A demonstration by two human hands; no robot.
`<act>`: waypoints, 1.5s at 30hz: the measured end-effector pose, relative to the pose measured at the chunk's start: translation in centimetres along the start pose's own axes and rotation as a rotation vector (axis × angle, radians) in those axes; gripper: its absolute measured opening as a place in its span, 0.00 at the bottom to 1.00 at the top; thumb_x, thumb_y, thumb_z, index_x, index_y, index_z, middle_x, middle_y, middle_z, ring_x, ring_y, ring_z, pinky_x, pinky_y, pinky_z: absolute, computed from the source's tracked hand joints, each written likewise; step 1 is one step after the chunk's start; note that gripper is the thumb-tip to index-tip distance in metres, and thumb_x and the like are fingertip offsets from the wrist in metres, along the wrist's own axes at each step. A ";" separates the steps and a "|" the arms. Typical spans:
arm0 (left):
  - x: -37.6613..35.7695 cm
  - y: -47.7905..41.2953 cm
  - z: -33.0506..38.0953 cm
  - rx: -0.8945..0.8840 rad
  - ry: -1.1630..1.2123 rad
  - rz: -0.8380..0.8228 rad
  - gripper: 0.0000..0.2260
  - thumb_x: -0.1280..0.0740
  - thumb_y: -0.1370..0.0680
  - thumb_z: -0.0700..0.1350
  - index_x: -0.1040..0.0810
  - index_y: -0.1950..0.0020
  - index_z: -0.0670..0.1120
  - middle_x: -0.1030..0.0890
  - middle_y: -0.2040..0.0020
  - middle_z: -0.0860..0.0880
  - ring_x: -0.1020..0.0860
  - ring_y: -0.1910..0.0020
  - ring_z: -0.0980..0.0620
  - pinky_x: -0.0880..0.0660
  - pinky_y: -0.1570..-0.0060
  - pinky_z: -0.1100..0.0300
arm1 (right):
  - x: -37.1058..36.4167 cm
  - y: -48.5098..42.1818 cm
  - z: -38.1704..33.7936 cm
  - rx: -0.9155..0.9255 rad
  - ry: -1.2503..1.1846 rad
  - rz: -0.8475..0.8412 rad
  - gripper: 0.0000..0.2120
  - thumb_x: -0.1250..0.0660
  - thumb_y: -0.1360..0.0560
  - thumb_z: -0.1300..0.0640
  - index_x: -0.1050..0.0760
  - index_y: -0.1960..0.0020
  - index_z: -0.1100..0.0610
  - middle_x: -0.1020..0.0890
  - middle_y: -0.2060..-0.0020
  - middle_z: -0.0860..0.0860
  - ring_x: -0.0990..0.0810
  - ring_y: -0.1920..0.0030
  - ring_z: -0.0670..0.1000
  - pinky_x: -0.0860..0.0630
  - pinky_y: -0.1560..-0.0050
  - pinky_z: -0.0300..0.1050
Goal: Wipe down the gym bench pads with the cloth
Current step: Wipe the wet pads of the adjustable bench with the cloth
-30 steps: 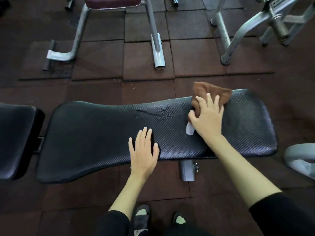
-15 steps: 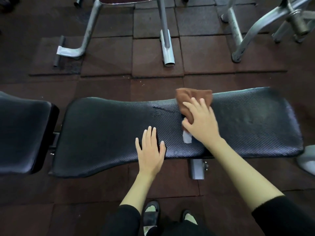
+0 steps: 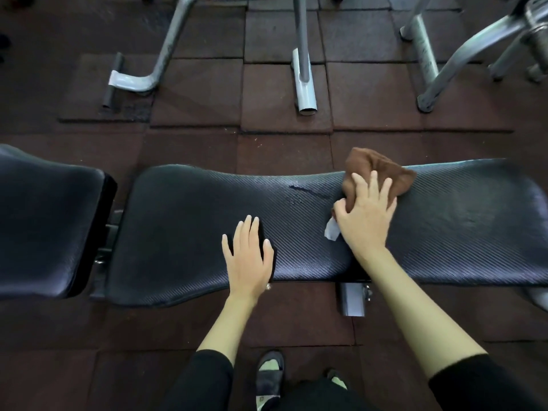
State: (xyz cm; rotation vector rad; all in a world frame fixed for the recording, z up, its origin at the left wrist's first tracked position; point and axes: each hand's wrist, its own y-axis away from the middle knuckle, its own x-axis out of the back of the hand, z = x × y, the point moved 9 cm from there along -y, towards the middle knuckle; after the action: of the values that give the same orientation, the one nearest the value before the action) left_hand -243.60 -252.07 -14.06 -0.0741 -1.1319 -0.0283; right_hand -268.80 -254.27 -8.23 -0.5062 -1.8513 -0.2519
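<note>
The brown cloth (image 3: 382, 170) lay bunched on the far edge of the long bench pad (image 3: 178, 232), right of its middle, with a fold hanging past the rim toward the floor. The right hand (image 3: 366, 216) held it there: its fingers (image 3: 373, 182) were spread over the top of the bundle and pressing down, while the thumb bent in against the near side and pinched the fabric, a small white tag (image 3: 331, 231) poking out beneath. The left hand (image 3: 247, 256) lay flat on the pad near its front edge, fingers straight and holding nothing, apparently as a brace. The cloth looked soft, light and limp – it would probably crumple and slide out from under a loose palm, so it seemed best held in the middle of the bunch, thumb hooked under. The pad looked firm and ribbed, likely to give the fabric some drag. A wet streak (image 3: 302, 192) glistened just left of the cloth – probably slick, and the likely next patch to be wiped. The separate seat pad (image 3: 44, 218) at far left looked dry.
</note>
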 end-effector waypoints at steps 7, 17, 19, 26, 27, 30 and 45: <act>-0.5 -0.5 -0.7 0.009 -0.011 -0.026 0.24 0.50 0.21 0.51 0.35 0.27 0.44 0.34 0.27 0.48 0.38 0.27 0.49 0.43 0.30 0.43 | -6.6 1.4 -10.3 0.318 0.025 -0.217 0.27 0.36 0.29 0.50 0.33 0.30 0.52 0.36 0.27 0.56 0.44 0.26 0.62 0.46 0.30 0.61; -0.4 -0.5 -0.9 0.003 -0.011 -0.038 0.24 0.49 0.22 0.50 0.34 0.28 0.44 0.33 0.27 0.48 0.37 0.28 0.49 0.41 0.31 0.42 | -2.9 0.8 -5.3 0.311 -0.016 -0.174 0.28 0.37 0.32 0.48 0.31 0.32 0.49 0.34 0.27 0.53 0.41 0.26 0.59 0.41 0.31 0.59; -0.5 -0.6 -0.9 0.006 0.001 -0.045 0.24 0.49 0.22 0.50 0.34 0.28 0.44 0.33 0.27 0.48 0.37 0.27 0.49 0.42 0.30 0.42 | -1.1 0.3 -2.4 0.158 -0.021 -0.083 0.28 0.34 0.31 0.51 0.31 0.31 0.49 0.35 0.27 0.53 0.43 0.26 0.59 0.44 0.30 0.58; -0.6 -0.5 -1.0 0.007 0.023 -0.048 0.24 0.50 0.21 0.50 0.34 0.27 0.43 0.34 0.27 0.48 0.38 0.27 0.49 0.44 0.30 0.43 | -2.7 -0.3 -3.7 -0.024 -0.044 -0.024 0.27 0.36 0.29 0.53 0.34 0.31 0.52 0.40 0.25 0.55 0.49 0.25 0.61 0.52 0.28 0.62; -0.6 -0.5 -1.0 0.002 0.023 -0.051 0.24 0.50 0.21 0.50 0.35 0.27 0.43 0.35 0.27 0.48 0.39 0.27 0.49 0.45 0.29 0.43 | -3.3 -0.4 -4.6 0.006 -0.048 -0.049 0.26 0.36 0.28 0.53 0.34 0.31 0.52 0.39 0.25 0.55 0.49 0.25 0.60 0.52 0.28 0.62; -0.5 -0.5 -1.1 -0.003 0.049 -0.048 0.24 0.52 0.21 0.50 0.37 0.26 0.44 0.37 0.26 0.48 0.41 0.26 0.51 0.49 0.28 0.46 | -5.1 -0.4 -8.3 0.178 -0.030 -0.125 0.26 0.35 0.29 0.53 0.32 0.32 0.52 0.37 0.26 0.54 0.46 0.25 0.60 0.48 0.29 0.61; 0.0 0.0 -1.5 0.049 0.036 -0.008 0.24 0.53 0.21 0.49 0.37 0.26 0.43 0.35 0.26 0.47 0.40 0.26 0.49 0.48 0.28 0.45 | -5.7 2.3 -10.7 0.580 -0.070 -0.310 0.24 0.37 0.32 0.54 0.27 0.36 0.52 0.30 0.30 0.52 0.38 0.28 0.60 0.37 0.33 0.59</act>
State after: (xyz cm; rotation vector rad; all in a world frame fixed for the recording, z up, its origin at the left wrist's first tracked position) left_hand -242.23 -252.21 -14.75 -0.0256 -1.0966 -0.0091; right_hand -257.23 -257.93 -10.20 0.1744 -1.9562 0.1038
